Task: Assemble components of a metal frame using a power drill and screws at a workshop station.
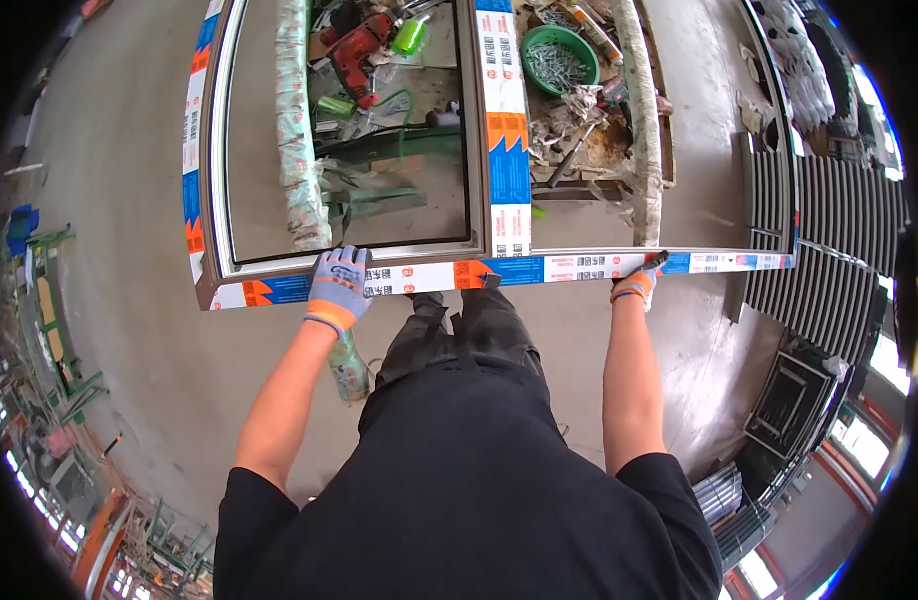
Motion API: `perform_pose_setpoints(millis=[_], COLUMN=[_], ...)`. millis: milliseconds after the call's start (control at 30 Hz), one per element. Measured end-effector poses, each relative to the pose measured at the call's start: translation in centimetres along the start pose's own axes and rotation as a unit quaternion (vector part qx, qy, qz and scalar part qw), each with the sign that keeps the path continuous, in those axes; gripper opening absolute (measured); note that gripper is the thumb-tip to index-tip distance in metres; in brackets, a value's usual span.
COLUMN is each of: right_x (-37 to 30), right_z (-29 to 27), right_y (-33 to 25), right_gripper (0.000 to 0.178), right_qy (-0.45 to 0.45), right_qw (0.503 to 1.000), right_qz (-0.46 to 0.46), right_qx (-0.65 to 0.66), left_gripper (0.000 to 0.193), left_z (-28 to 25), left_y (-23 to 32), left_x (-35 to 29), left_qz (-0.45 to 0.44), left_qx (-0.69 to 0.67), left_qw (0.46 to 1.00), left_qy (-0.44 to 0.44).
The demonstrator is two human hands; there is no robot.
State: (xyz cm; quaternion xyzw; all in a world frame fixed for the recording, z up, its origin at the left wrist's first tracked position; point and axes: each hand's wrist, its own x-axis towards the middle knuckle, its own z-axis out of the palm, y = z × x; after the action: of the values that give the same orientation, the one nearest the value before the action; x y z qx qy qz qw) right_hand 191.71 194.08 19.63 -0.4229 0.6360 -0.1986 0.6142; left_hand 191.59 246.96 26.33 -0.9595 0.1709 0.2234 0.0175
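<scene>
A large window frame (509,165), its rails covered in white, blue and orange protective film, spans the view in front of me. It lies across two wrapped support bars, a green-white one (301,130) and a pale one (641,120). Both my hands wear grey gloves with orange and blue cuffs. My left hand (341,285) grips the near rail beside the green-white bar, its fingers over the top. Farther right, my right hand (637,280) holds the same rail near the pale bar, with its fingers partly hidden.
Below the frame, between the bars, lie a red power tool (357,58), a green bowl of screws (559,60), a hammer (571,155) and scraps. Stacked grey profiles (829,235) stand on the right. Green racks (54,310) line the left. Grey floor surrounds my legs.
</scene>
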Motion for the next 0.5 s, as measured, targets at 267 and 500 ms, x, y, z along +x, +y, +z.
perform_pose_setpoints(millis=[267,500], right_x=[3.9,5.5], right_z=[-6.6,-0.1], right_y=[-1.9,-9.7], right_gripper=[0.057,0.031], right_qy=[-0.163,-0.28], right_qw=[0.928,0.885], right_qz=[-0.072,-0.298], right_qx=[-0.327,-0.223], left_gripper=[0.091,0.063], left_z=[0.5,4.6], left_y=[1.4,4.5], left_x=[-5.4,-6.2], left_qz=[-0.154,-0.335], left_qx=[-0.058,-0.183], left_qw=[0.954,0.891], left_qy=[0.25,0.247])
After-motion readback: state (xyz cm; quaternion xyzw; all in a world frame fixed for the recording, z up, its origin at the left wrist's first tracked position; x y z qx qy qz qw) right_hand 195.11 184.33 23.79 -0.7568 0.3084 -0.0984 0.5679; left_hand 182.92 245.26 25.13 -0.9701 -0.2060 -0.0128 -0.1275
